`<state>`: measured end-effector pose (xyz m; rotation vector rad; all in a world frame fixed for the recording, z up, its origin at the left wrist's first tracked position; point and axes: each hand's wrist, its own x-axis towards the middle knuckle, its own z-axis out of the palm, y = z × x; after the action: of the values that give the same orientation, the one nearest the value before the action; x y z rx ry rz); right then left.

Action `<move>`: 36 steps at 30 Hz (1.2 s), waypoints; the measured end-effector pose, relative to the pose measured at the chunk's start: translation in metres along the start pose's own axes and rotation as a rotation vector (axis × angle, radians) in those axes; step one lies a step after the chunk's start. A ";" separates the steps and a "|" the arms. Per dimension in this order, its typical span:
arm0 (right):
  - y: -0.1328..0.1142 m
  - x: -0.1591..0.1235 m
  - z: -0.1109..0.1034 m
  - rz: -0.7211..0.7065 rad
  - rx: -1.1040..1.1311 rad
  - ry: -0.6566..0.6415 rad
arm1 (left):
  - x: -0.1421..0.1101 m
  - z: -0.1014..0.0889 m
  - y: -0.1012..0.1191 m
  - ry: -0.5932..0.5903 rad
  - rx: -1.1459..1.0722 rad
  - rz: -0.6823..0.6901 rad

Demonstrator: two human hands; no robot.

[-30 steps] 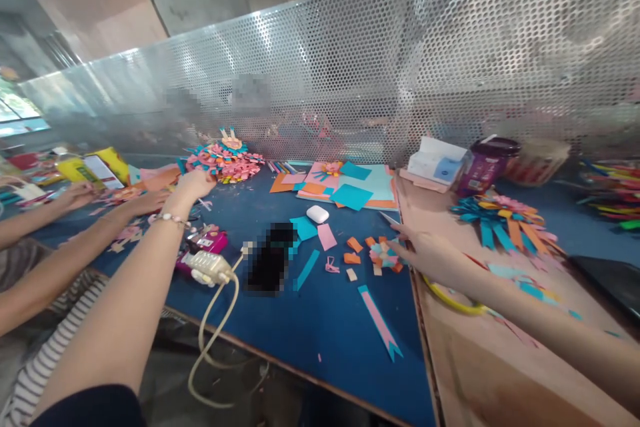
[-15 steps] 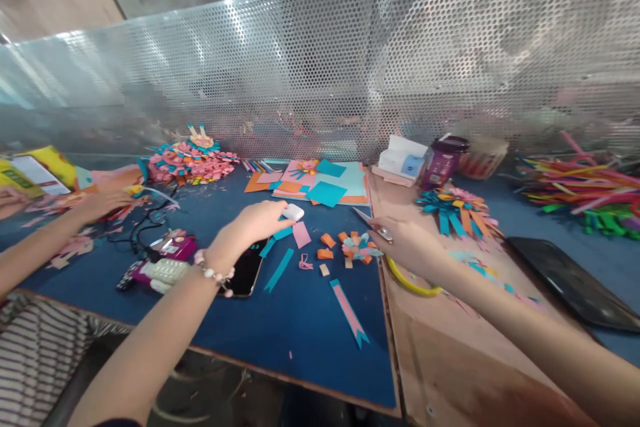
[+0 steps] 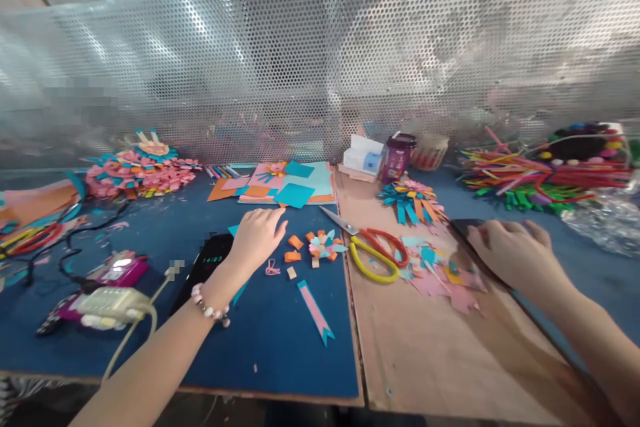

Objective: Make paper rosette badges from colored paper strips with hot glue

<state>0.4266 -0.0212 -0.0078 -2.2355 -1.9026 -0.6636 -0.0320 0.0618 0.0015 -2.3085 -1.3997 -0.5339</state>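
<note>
My left hand (image 3: 257, 240), a beaded bracelet at its wrist, is palm down over the blue tabletop beside the black phone (image 3: 207, 263). Its fingers reach out with the thumb apart; what lies beneath is hidden. Over the dark flat tray-like object (image 3: 467, 227) is my right hand (image 3: 515, 257), fingers spread and bent downward, fingertips partly hidden. Scissors (image 3: 377, 250) with yellow and orange handles lie between the hands. Near them are a paper flower (image 3: 324, 247), orange folded pieces (image 3: 293, 256) and a pink-and-blue paper strip (image 3: 316, 313).
Paper sheets (image 3: 320, 180) are stacked behind. A paper-flower pile (image 3: 145, 170) is at left, above a power adapter (image 3: 107, 307) with cables. Paper scraps (image 3: 445, 280), a purple cup (image 3: 399, 157) and pipe cleaners (image 3: 530, 177) are at right. A perforated metal screen (image 3: 280, 73) closes the back.
My right hand has let go of the scissors and moved right, over the dark flat object. My left hand has shifted right over the table; the white object by its fingers no longer shows. The view turned right.
</note>
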 end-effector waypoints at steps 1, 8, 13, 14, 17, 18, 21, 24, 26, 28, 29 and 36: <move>0.004 -0.003 0.004 -0.042 -0.016 0.012 | 0.000 0.000 0.000 -0.002 -0.012 0.005; 0.037 -0.016 0.015 0.136 0.051 0.226 | -0.002 -0.006 -0.004 -0.037 -0.107 0.012; 0.053 -0.034 0.018 0.177 0.249 0.273 | 0.000 -0.008 -0.009 -0.008 -0.143 -0.002; 0.054 -0.035 0.019 0.192 0.268 0.256 | -0.001 -0.007 -0.010 0.002 -0.148 -0.004; 0.057 -0.035 0.022 0.239 0.280 0.220 | -0.002 -0.006 -0.012 0.011 -0.160 0.000; 0.058 -0.034 0.023 0.240 0.278 0.206 | -0.002 -0.005 -0.012 0.013 -0.163 0.002; 0.059 -0.031 0.028 0.228 0.261 0.170 | -0.004 -0.004 -0.013 0.018 -0.177 0.014; 0.059 -0.030 0.031 0.211 0.239 0.137 | -0.003 -0.004 -0.013 0.009 -0.186 0.033; 0.059 -0.031 0.032 0.197 0.223 0.106 | -0.003 -0.005 -0.012 -0.004 -0.184 0.047; 0.058 -0.032 0.032 0.187 0.202 0.106 | -0.002 -0.006 -0.011 -0.007 -0.182 0.056; 0.058 -0.033 0.032 0.177 0.189 0.117 | -0.002 -0.007 -0.010 -0.006 -0.182 0.057; 0.044 -0.027 0.023 0.272 0.196 0.101 | -0.003 -0.009 -0.009 -0.019 -0.199 0.072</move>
<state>0.4717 -0.0460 -0.0318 -2.2319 -1.5078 -0.5136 -0.0425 0.0592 0.0087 -2.5156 -1.3195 -0.6574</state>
